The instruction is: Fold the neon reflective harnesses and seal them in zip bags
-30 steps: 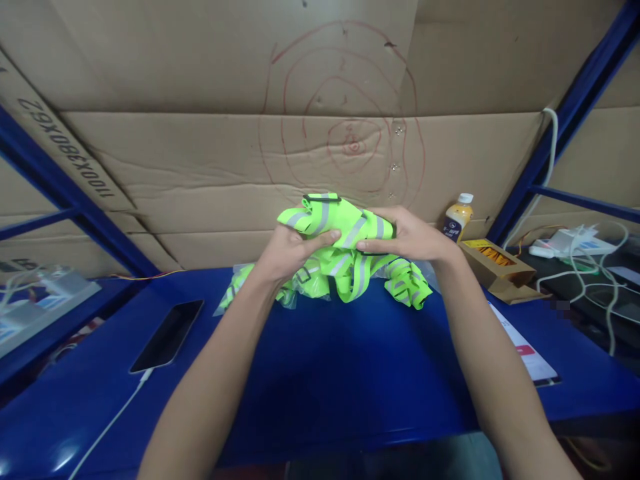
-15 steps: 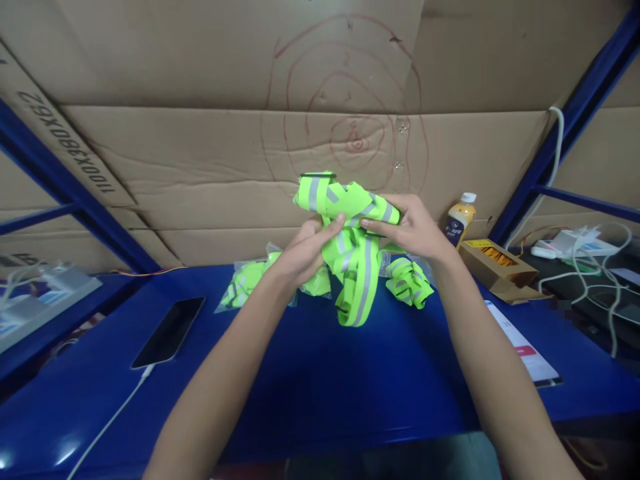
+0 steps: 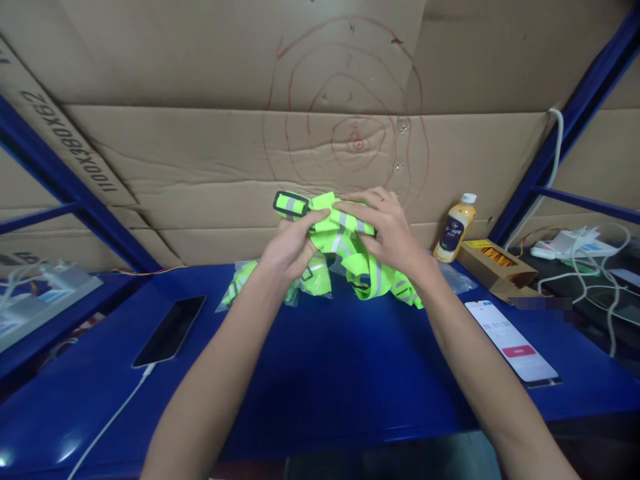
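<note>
Both my hands hold a bundled neon-yellow reflective strap (image 3: 327,239) with grey stripes, raised above the blue table. My left hand (image 3: 293,247) pinches its left side, thumb on top, beside a black-framed buckle (image 3: 291,205) that sticks out to the left. Fingers of my right hand (image 3: 383,223) curl over the right side of the bundle. A loose loop (image 3: 373,280) hangs below. Behind it, another neon bundle (image 3: 407,291) is partly hidden by the loop and my right wrist. Clear bags with neon bundles (image 3: 316,279) lie behind my left forearm.
A bottle of yellow drink (image 3: 455,228) and an open cardboard box (image 3: 497,267) stand at the right. One phone (image 3: 515,343) with a lit screen lies before them; a dark phone (image 3: 170,331) on a cable lies left. Cardboard (image 3: 200,147) lines the back.
The bundle has turned, so the black buckle now shows its face at the left. My right hand has moved left over the top, and the hanging loop has risen and shifted right.
</note>
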`<state>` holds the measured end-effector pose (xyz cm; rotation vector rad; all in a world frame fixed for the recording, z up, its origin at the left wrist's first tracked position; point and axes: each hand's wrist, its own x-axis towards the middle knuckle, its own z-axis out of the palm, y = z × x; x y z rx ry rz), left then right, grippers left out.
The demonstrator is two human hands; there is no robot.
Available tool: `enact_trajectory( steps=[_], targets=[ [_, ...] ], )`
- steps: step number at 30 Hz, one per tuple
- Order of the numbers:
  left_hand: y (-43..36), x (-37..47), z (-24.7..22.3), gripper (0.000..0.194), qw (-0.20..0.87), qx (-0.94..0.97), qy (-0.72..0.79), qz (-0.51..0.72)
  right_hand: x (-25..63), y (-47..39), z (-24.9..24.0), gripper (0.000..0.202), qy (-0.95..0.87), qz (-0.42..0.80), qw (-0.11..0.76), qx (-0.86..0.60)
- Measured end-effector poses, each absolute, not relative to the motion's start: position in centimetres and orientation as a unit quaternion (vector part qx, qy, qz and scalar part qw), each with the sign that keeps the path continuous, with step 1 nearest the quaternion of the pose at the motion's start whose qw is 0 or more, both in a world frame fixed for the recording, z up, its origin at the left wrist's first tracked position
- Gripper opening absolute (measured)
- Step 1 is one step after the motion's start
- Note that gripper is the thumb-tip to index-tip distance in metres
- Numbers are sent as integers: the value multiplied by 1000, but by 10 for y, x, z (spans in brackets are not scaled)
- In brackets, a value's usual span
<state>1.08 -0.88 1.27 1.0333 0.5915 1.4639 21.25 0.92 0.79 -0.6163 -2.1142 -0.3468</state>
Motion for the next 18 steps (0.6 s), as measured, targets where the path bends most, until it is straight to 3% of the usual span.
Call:
enact_trajectory(
  steps=[4,8,11,14,18],
  targets=[
    [0,5,8,41,533,444,250,676,217,1,19,59,-881,-49,421,-210],
    [5,1,5,58,484,462,246,701,222,3,22,68,-831,44,494,-251],
    [5,0,1,66,471,511,236,680,223,5,19,72,-800,198,505,-256],
    [3,1,-3,65,463,561,240,643,221,4,17,62,-776,337,481,-232],
    [-3,-2,-1,59,433,591,285,618,219,2,18,48,-754,334,521,-221]
  ],
)
